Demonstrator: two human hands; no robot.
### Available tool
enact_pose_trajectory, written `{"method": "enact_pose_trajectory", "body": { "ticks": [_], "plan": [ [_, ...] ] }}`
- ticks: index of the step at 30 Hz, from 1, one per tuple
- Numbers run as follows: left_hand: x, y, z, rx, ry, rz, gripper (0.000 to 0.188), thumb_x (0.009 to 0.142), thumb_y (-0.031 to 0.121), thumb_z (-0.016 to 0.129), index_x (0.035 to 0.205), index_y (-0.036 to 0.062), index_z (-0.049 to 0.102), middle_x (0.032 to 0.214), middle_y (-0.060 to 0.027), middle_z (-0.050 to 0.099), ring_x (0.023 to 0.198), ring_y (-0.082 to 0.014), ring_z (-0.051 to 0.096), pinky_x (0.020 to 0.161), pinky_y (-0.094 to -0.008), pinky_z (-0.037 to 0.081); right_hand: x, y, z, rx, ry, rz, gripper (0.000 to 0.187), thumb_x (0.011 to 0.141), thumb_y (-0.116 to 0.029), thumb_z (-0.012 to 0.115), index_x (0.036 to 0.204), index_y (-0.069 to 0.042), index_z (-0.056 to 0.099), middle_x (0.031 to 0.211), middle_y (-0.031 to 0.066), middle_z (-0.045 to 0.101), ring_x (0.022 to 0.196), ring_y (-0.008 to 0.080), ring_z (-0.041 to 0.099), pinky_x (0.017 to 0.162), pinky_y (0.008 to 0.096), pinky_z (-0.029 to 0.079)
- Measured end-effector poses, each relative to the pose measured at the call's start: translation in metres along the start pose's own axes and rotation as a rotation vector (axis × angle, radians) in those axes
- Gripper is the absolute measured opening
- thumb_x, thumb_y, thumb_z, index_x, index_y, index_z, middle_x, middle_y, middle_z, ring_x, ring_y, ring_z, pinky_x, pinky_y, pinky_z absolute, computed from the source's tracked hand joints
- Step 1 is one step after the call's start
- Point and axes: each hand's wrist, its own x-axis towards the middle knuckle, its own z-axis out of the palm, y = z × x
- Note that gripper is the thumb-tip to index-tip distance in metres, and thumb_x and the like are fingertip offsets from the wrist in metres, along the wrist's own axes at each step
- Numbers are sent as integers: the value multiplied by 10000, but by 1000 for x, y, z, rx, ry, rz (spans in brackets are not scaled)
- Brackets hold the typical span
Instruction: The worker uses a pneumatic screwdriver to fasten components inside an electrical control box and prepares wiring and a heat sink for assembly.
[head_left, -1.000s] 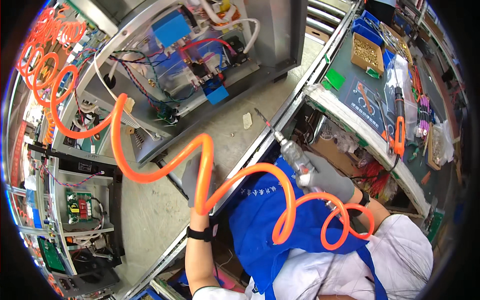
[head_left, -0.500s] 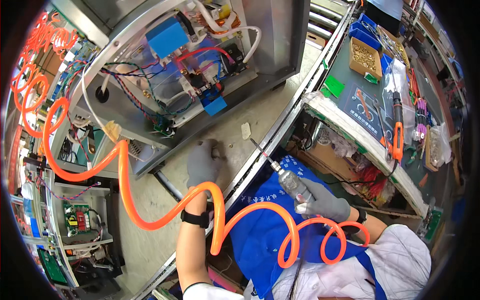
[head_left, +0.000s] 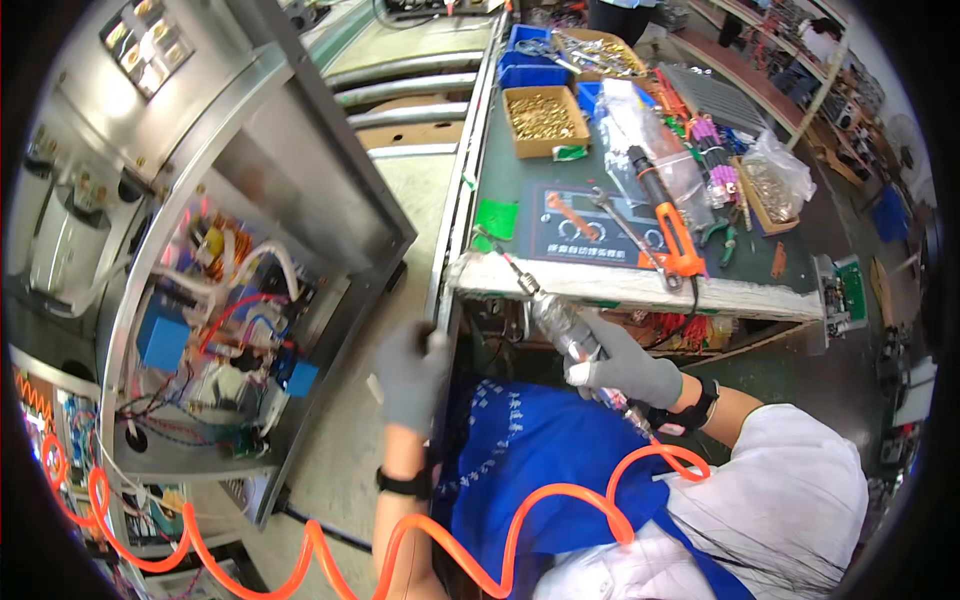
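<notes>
My right hand [head_left: 630, 365], in a grey glove with pale fingertips, is wrapped round a pneumatic screwdriver [head_left: 562, 325]. Its body looks wrapped in clear film, and its thin bit points up and left over the near corner of the workbench. An orange coiled air hose [head_left: 545, 492] runs from the tool's rear across my lap to the left. My left hand [head_left: 412, 378], also grey-gloved, is blurred, with its fingers curled in over the roller line's edge. What they hold, if anything, is hidden. Left of it stands an open metal cabinet [head_left: 340, 235] with wires, blue blocks and a copper coil inside.
On the green workbench [head_left: 490, 180] are a cardboard box of brass fasteners [head_left: 545, 118], blue bins [head_left: 528, 55], a wrench [head_left: 630, 232], an orange-and-black electric screwdriver [head_left: 668, 215] and purple-banded bundles [head_left: 714, 165]. Conveyor rollers [head_left: 410, 75] lie beyond the cabinet. A person [head_left: 622, 18] stands behind the bench.
The view has swung right, so the cabinet sits farther left and the bench nearer the middle. My left hand has come away from the cabinet's base; the right keeps its hold on the pneumatic screwdriver.
</notes>
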Motion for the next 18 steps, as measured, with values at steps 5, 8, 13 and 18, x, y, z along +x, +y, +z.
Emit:
{"method": "enact_pose_trajectory", "body": {
  "ticks": [5, 8, 13, 18],
  "plan": [
    [85, 68, 110, 26, -124, 161, 201, 839, 173, 690, 987, 38, 692, 958, -184, 673, 916, -361, 659, 816, -422, 526, -14, -20, -23, 50, 130, -52, 458, 803, -113, 722, 1179, -30, 474, 811, 43, 540, 572, 136, 600, 506, 289, 484],
    [103, 77, 134, 133, -296, 22, 286, 824, 165, 699, 1085, 49, 683, 1009, -194, 671, 937, -365, 659, 824, -422, 529, -30, -23, -25, 59, 89, 19, 526, 782, -177, 709, 1225, -25, 469, 810, 68, 588, 590, 141, 611, 517, 269, 481],
    [53, 40, 98, -177, 51, 145, 427, 828, 100, 684, 1241, 16, 616, 1089, -179, 677, 982, -310, 667, 892, -396, 530, -43, -21, -21, 69, -80, 231, 416, 804, -181, 718, 1132, -45, 501, 806, 61, 595, 585, 137, 605, 514, 283, 486],
    [-46, 6, 41, -126, 227, -143, 325, 886, 125, 679, 1182, 0, 633, 982, -141, 658, 850, -247, 646, 787, -352, 518, -27, -17, -6, 101, -243, 476, 334, 843, -291, 720, 1016, -57, 556, 817, 50, 629, 596, 118, 614, 535, 254, 503]
  ]
}}
